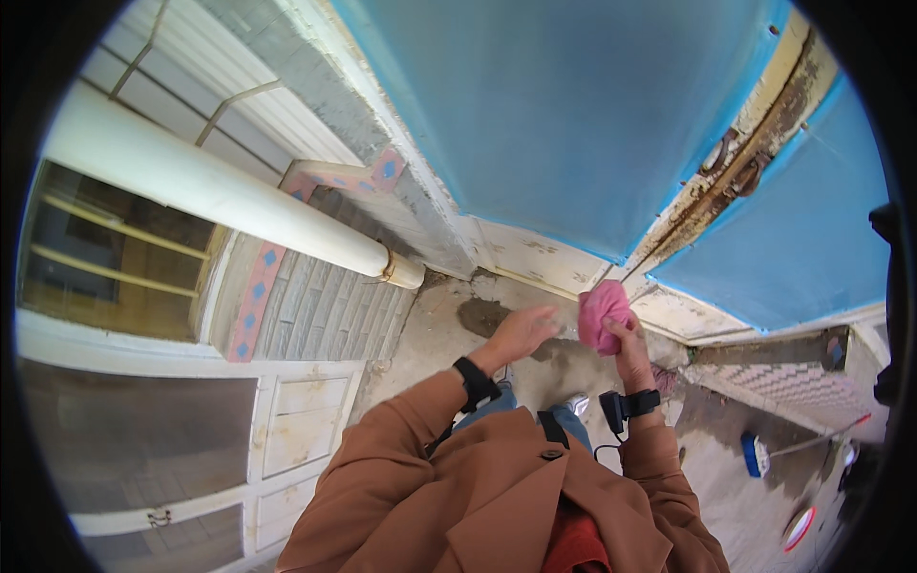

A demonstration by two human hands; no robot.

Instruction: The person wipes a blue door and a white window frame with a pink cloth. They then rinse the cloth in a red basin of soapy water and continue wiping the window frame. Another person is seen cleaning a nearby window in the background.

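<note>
A crumpled pink cloth [602, 308] is bunched in my right hand [630, 351], the thumb pressed over its near side. My left hand [526, 331] is just left of the cloth, apart from it and holding nothing; its fingertips are blurred. Beyond both hands stands a white-framed double door with blue sheeting [566, 122] over its panels. The paint on the door's meeting edge [706, 208] is peeling. Two rusty metal handles [745, 175] are fixed along that edge.
At left, a white pipe [286, 222] runs down a grey tiled wall [315, 315] beside a barred window [118, 251] and a white door [301, 422]. Wet patches mark the concrete floor [430, 336]. To the right are a low tiled wall [774, 387], a blue-headed brush [754, 455] and a red-rimmed basin [799, 528].
</note>
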